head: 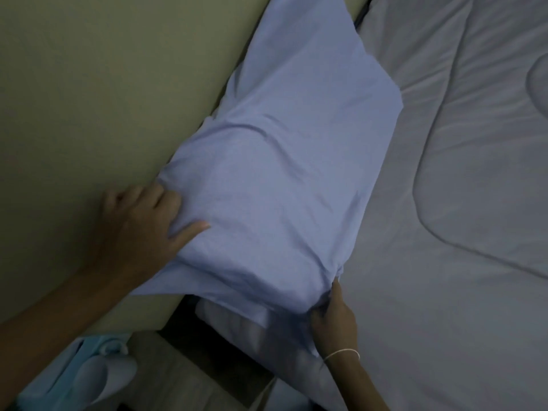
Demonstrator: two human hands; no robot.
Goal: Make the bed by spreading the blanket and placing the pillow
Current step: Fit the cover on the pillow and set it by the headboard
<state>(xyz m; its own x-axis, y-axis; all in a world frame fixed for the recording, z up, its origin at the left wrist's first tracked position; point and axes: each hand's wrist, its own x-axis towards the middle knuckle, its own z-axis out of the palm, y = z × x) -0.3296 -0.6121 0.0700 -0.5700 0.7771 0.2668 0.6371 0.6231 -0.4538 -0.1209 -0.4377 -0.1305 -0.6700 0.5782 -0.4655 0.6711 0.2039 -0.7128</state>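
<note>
Your left hand (142, 223) pinches the pillow's (284, 161) near corner against the headboard (89, 84), right hand (333, 315) probably bunching its lower edge. Pillow runs long-ways along the headboard, away from you, beside the spread blanket (462, 203).

Tight on your left, open on your right

The headboard (74, 99) walls off the pillow (281, 149) (touching it); the blanket (459, 203) lies flat and unobstructed.

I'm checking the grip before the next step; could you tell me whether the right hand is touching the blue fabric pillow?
Touching. The head view shows the right hand pinching the blue fabric pillow's gathered lower corner.
</note>
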